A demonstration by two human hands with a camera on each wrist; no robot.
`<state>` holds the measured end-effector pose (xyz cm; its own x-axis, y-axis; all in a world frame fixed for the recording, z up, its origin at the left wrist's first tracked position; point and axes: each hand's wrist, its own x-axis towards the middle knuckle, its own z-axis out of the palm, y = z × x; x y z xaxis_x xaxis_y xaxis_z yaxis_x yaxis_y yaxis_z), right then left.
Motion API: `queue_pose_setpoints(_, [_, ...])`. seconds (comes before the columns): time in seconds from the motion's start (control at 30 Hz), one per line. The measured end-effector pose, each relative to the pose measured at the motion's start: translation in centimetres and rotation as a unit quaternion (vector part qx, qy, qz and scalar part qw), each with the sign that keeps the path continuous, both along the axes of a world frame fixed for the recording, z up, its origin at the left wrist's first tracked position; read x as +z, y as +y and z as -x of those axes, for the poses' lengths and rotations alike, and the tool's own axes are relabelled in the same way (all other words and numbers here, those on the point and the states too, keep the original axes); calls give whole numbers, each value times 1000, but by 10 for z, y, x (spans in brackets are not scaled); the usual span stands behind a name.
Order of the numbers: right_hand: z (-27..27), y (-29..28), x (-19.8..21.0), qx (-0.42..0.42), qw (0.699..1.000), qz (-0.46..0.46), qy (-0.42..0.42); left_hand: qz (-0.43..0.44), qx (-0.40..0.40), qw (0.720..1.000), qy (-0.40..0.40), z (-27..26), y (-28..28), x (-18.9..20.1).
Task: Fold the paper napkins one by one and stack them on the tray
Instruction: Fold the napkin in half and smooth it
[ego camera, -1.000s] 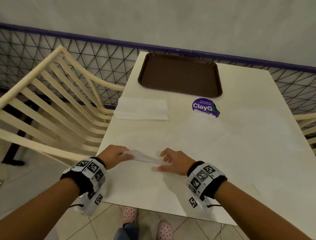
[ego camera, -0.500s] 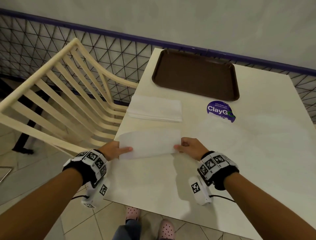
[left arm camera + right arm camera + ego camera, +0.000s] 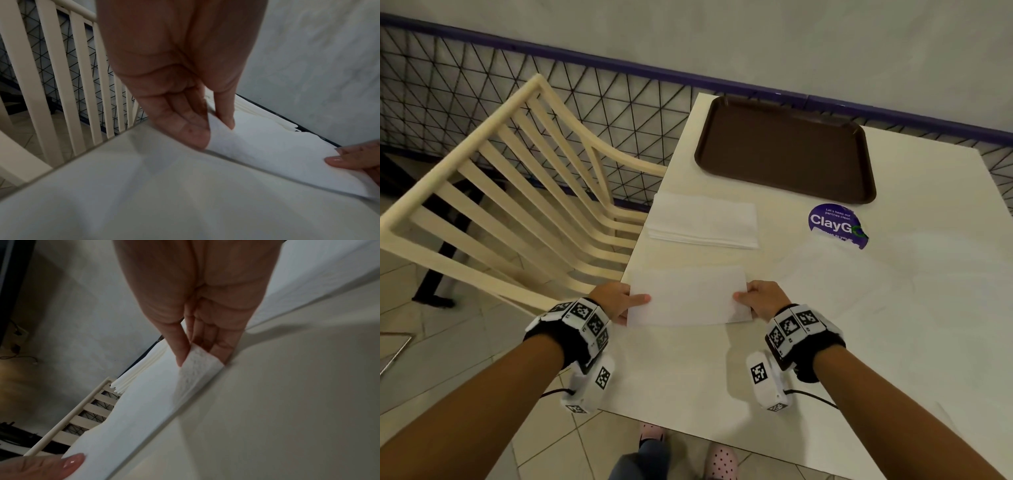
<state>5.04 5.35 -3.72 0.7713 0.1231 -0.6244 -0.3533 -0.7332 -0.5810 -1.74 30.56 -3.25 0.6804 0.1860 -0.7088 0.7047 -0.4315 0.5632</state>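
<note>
Left hand point(image 3: 613, 301) and right hand point(image 3: 763, 298) pinch napkin point(image 3: 688, 298) ends.

Cream slatted chair point(image 3: 517, 192) beside table point(image 3: 893, 325); purple sticker point(image 3: 837, 226), perhaps peeling.

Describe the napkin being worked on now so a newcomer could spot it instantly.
Start at the brown tray at the table's far end, then come toward the person past the napkin stack. The napkin is the single white sheet beyond that, pinched at its ends by the left hand and right hand.
</note>
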Motion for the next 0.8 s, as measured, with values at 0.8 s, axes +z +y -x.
queue_pose_setpoints(0.8, [22, 13, 23, 83, 986, 84, -120, -367, -291, 876, -117, 12, -70, 10])
